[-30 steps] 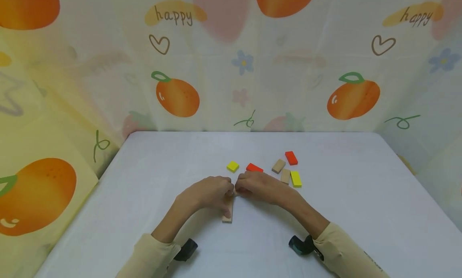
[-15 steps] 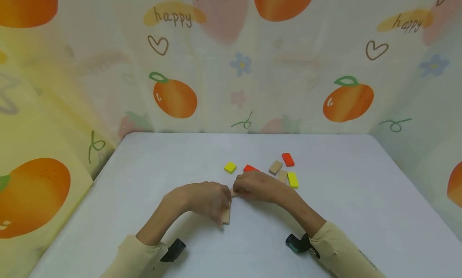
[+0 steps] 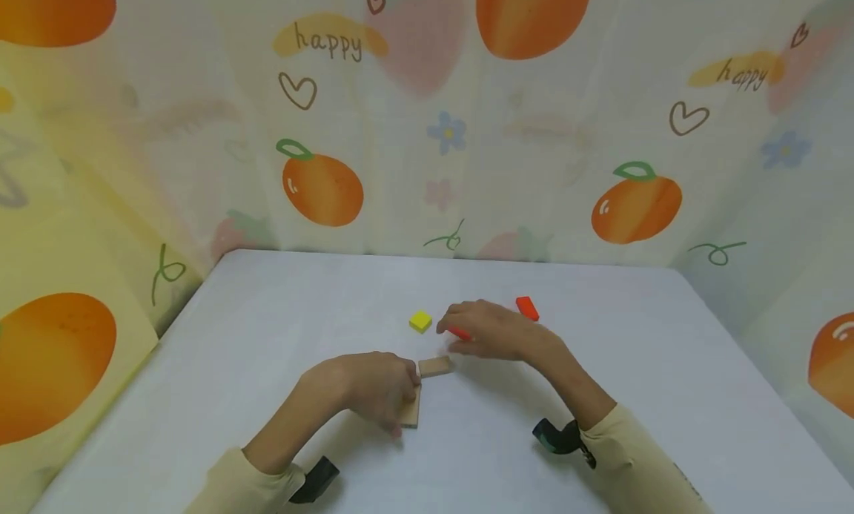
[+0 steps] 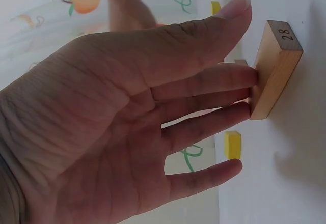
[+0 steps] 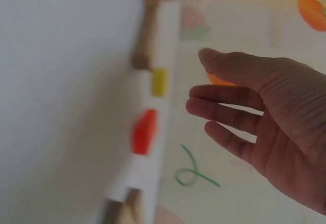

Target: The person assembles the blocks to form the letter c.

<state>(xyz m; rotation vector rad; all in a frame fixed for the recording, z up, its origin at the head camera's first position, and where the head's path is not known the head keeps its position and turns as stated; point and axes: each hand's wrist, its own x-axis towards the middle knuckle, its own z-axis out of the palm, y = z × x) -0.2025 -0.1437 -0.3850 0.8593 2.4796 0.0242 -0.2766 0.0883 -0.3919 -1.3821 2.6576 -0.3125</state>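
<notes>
A wooden block (image 3: 411, 414) marked 28 lies on the white table, nearest to my left hand (image 3: 376, 388). In the left wrist view, straight fingertips touch this block (image 4: 277, 76), while the thumb stands off it. A second wooden block (image 3: 435, 366) lies crosswise at its far end, with no hand on it. My right hand (image 3: 497, 332) hovers over a red block (image 3: 460, 334), partly covering it in the head view. In the right wrist view, that hand (image 5: 254, 117) has its fingers loosely extended, holding nothing, and the red block (image 5: 145, 132) stands apart from it.
A yellow block (image 3: 420, 322) lies left of the red one. Another red block (image 3: 527, 308) lies farther back right. Wooden blocks (image 5: 122, 211) show blurred at the right wrist view's bottom edge. A printed cloth (image 3: 400, 180) hangs behind the table.
My right hand has let go of the second wooden block and moved up and back over the red block. My left thumb has lifted off the first block. The head view has shifted slightly.
</notes>
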